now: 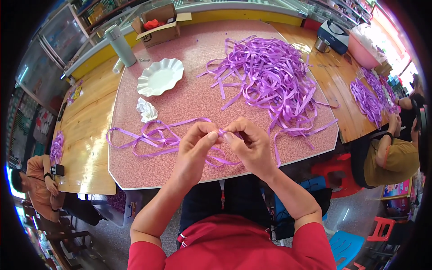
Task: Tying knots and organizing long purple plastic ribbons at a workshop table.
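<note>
Close together over the pink speckled table (198, 99), my left hand (196, 146) and my right hand (249, 144) pinch a purple ribbon between thumbs and fingers. The bit of ribbon between the fingertips is small and mostly covered by them. Loose loops of purple ribbon (157, 140) trail across the table to the left of my left hand, and some hang below my fingers. Beyond my right hand lies a large tangled heap of purple ribbons (270, 67), with a few ends reaching toward the near edge.
A white scalloped dish (161, 76), crumpled white tissue (146, 110), a green-grey bottle (120, 46) and an open cardboard box (159, 29) stand at the far left. Wooden tables (87, 135) flank mine. People (391, 157) sit on both sides, with more ribbons (366, 101) at right.
</note>
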The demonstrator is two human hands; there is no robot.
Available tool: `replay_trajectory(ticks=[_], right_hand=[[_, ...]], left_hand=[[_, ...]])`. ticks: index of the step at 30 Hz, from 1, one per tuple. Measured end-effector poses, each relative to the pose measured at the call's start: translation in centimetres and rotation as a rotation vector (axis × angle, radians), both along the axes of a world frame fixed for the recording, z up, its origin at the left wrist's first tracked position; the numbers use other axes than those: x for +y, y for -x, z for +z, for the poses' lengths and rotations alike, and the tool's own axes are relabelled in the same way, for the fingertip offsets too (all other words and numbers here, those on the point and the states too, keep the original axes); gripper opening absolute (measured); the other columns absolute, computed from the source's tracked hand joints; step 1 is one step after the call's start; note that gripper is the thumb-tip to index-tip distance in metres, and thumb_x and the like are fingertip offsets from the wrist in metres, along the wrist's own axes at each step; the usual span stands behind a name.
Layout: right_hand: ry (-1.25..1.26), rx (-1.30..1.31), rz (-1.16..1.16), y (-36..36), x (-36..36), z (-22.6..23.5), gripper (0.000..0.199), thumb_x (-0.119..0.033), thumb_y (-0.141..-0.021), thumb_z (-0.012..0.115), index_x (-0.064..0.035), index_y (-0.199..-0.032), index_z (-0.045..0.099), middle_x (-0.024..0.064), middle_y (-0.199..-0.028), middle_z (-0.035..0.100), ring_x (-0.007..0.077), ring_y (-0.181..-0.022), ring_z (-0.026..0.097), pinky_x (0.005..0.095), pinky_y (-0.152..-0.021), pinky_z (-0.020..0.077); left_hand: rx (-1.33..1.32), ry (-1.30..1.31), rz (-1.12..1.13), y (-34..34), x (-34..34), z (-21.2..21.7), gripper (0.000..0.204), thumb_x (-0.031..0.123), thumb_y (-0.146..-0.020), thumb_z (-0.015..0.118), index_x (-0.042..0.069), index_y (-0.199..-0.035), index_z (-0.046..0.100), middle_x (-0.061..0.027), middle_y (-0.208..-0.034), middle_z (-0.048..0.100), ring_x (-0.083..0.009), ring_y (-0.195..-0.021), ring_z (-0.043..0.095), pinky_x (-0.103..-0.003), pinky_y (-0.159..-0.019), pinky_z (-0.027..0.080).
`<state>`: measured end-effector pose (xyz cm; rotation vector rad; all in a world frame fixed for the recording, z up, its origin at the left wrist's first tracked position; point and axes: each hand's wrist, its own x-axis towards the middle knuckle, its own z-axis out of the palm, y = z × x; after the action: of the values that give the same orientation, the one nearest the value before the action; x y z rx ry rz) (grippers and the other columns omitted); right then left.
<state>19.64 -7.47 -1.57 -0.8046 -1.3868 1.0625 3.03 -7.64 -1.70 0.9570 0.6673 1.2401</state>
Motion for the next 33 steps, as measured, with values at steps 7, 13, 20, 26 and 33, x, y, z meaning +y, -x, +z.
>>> replay_trajectory(ticks=[7, 13, 20, 26, 33], right_hand=[[-0.871, -0.543, -0.153, -1.4, 1.5, 0.1, 0.025, 0.000, -0.077, 0.074, -0.0106, -0.098, 0.065, 0.0034, -0.083, 0.059, 0.0184, -0.067, 0.064, 0.0309, -0.054, 0.0515], [-0.842, -0.567, -0.067, -2.0, 1.7, 0.4, 0.028, 0.000, -0.075, 0.076, -0.0094, -0.098, 0.062, 0.0035, -0.086, 0.061, 0.0198, -0.065, 0.064, 0.0334, -0.051, 0.0509], [-0.704, -0.451, -0.032, -1.6, 1.1, 0.8, 0.021, 0.002, -0.079, 0.072, -0.0054, -0.096, 0.062, 0.0069, -0.086, 0.061, 0.0213, -0.067, 0.065, 0.0327, -0.054, 0.0505], [-0.461, -0.288, 0.006, -2.2, 1.0, 0.8, 0.010, 0.003, -0.084, 0.064, 0.0004, -0.094, 0.064, 0.0058, -0.084, 0.062, 0.0089, -0.067, 0.055, 0.0220, -0.054, 0.0395], [0.116, -0.185, 0.034, -4.0, 1.0, 2.2, 0.015, 0.000, -0.092, 0.062, 0.0014, -0.106, 0.068, -0.0011, -0.086, 0.062, 0.0015, -0.069, 0.049, 0.0194, -0.058, 0.0375]], left_hand=[[-0.167, 0.181, -0.247, 1.2, 0.7, 0.2, 0.009, 0.012, -0.098, 0.056, 0.005, -0.102, 0.060, -0.0037, -0.104, 0.062, -0.0125, -0.097, 0.059, -0.034, -0.092, 0.047], [0.143, 0.053, -0.165, 1.2, -0.3, 0.8, 0.011, 0.012, -0.098, 0.056, 0.003, -0.099, 0.062, -0.0033, -0.102, 0.063, -0.0105, -0.095, 0.059, -0.031, -0.090, 0.047], [0.052, 0.070, -0.162, 0.4, -0.8, 0.4, 0.016, 0.016, -0.099, 0.064, 0.003, -0.108, 0.060, -0.0023, -0.097, 0.064, -0.0100, -0.094, 0.061, -0.028, -0.087, 0.050], [0.023, 0.063, -0.115, 0.4, -0.3, -0.1, 0.017, 0.019, -0.098, 0.066, 0.005, -0.105, 0.059, -0.0025, -0.096, 0.064, -0.0108, -0.090, 0.062, -0.029, -0.085, 0.051], [0.036, 0.003, -0.025, 1.6, 0.0, -0.4, 0.007, 0.009, -0.096, 0.065, 0.007, -0.100, 0.060, 0.0010, -0.096, 0.061, -0.0093, -0.090, 0.059, -0.027, -0.086, 0.048]])
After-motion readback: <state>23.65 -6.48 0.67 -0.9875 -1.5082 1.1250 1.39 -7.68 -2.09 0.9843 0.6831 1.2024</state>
